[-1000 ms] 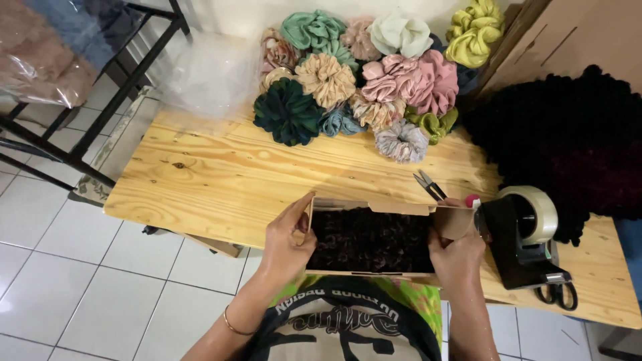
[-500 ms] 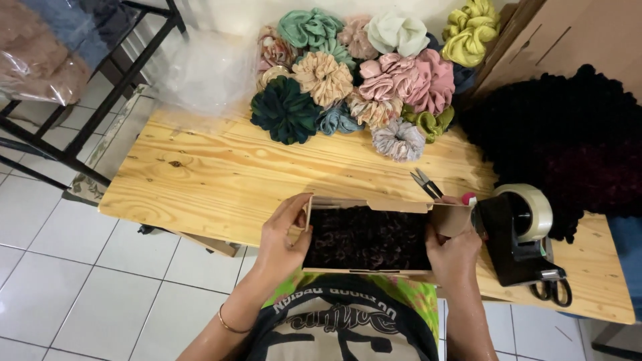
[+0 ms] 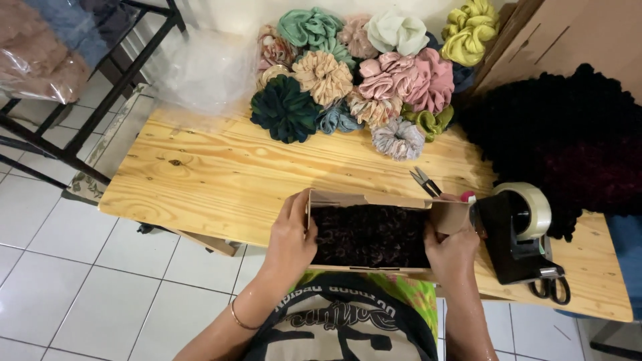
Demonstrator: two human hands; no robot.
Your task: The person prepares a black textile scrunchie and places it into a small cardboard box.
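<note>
An open cardboard box full of dark scrunchies rests at the near edge of a light wooden table. My left hand grips the box's left end, thumb against the side flap. My right hand clasps the right end, fingers over the folded right flap. Both hands press inward on the box, close to my body.
A pile of coloured scrunchies lies at the table's far side. Small thread snips lie behind the box. A black tape dispenser and scissors stand at the right. A heap of black fabric fills the right; a metal rack stands left.
The box and both hands stay in nearly the same place; the hands have shifted slightly along the box ends, and the view has moved a little.
</note>
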